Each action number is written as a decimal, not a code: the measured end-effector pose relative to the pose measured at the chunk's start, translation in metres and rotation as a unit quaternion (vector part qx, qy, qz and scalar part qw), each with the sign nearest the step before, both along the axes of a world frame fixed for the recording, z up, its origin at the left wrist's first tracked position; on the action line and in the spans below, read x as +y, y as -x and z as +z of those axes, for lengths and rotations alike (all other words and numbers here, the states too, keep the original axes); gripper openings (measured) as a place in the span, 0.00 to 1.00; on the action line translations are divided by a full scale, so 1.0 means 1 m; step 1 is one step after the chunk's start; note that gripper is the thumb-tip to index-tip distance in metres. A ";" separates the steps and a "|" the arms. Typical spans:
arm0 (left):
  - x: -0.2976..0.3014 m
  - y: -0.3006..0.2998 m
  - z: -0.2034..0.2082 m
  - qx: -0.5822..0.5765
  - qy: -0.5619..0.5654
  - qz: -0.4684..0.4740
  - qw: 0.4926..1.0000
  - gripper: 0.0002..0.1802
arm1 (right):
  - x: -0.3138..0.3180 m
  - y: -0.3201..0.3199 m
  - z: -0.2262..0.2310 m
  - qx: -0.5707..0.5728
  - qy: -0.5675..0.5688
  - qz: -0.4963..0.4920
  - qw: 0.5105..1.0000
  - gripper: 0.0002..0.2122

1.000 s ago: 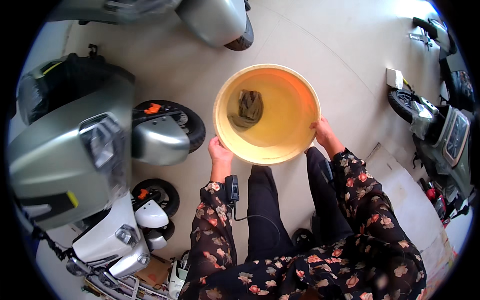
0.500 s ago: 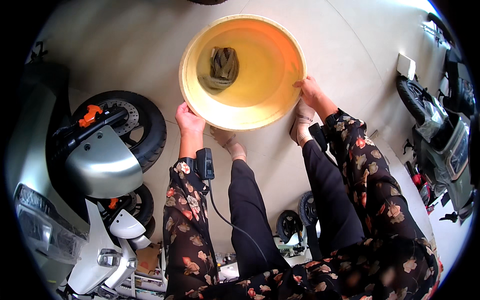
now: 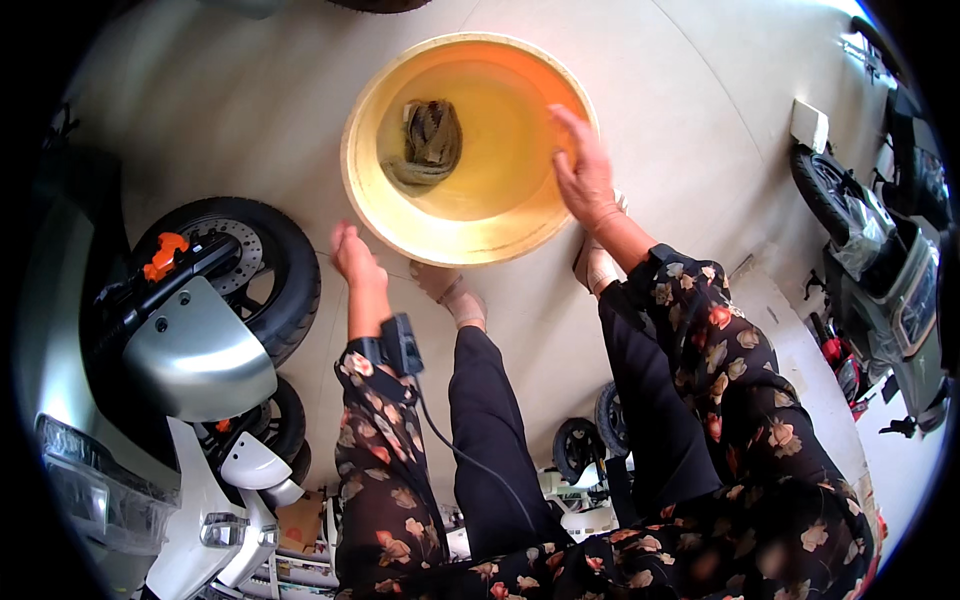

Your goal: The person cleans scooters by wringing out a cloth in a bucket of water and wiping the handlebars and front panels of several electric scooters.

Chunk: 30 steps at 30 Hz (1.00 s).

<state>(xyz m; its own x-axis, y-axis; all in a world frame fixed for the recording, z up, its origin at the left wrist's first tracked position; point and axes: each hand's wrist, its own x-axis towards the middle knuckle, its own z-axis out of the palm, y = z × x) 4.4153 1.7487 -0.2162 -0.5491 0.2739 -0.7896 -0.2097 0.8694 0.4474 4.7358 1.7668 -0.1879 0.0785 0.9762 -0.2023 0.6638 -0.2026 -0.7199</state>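
Note:
A yellow plastic tub [image 3: 470, 248] stands on the floor in front of my feet. Inside it, toward the left, lies a crumpled grey-brown cloth [image 3: 432, 135] in what looks like shallow water. Over the tub's right rim is my right hand [image 3: 588, 170], open with its fingers apart and blurred by motion; nothing is in it. Just off the tub's lower left side hangs my left hand [image 3: 357, 258], empty, its fingers loosely bent and a little blurred. Each hand is off the rim or at most brushing it.
At the left stands a silver-green motor scooter with a black front wheel [image 3: 290, 265] and an orange brake caliper [image 3: 165, 257]. More scooters [image 3: 880, 270] line the right side. A white block [image 3: 809, 126] sits by one wheel. A cable [image 3: 450, 445] runs from my left wrist.
Both hands have let go of the tub's rim. My left hand has drawn down and left; my right has moved up and inward over the rim. The tub appears slightly further left.

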 end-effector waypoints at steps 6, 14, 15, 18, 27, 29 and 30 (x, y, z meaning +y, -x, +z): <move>0.017 -0.082 -0.008 0.195 -0.219 -0.583 0.758 0.35 | -0.005 0.032 -0.027 0.371 0.400 -0.189 0.817 0.31; 0.025 -0.089 -0.087 -0.032 -0.011 -0.521 0.853 0.44 | -0.013 0.071 -0.047 0.434 0.448 -0.257 0.738 0.39; 0.024 -0.095 -0.082 0.014 -0.081 -0.443 0.893 0.36 | -0.010 0.075 -0.048 0.441 0.446 -0.260 0.734 0.39; 0.026 -0.096 -0.029 -0.001 -0.082 -0.469 0.879 0.28 | -0.001 0.086 -0.050 0.458 0.444 -0.283 0.716 0.41; -0.006 -0.131 0.070 0.063 -0.299 -0.470 0.828 0.26 | 0.018 0.089 -0.043 0.608 0.391 -0.347 0.598 0.22; -0.007 -0.140 0.054 0.101 -0.314 -0.436 0.837 0.24 | 0.017 0.091 -0.047 0.686 0.411 -0.297 0.522 0.19; -0.004 -0.141 0.051 0.117 -0.307 -0.426 0.843 0.23 | 0.017 0.092 -0.047 0.722 0.419 -0.269 0.480 0.18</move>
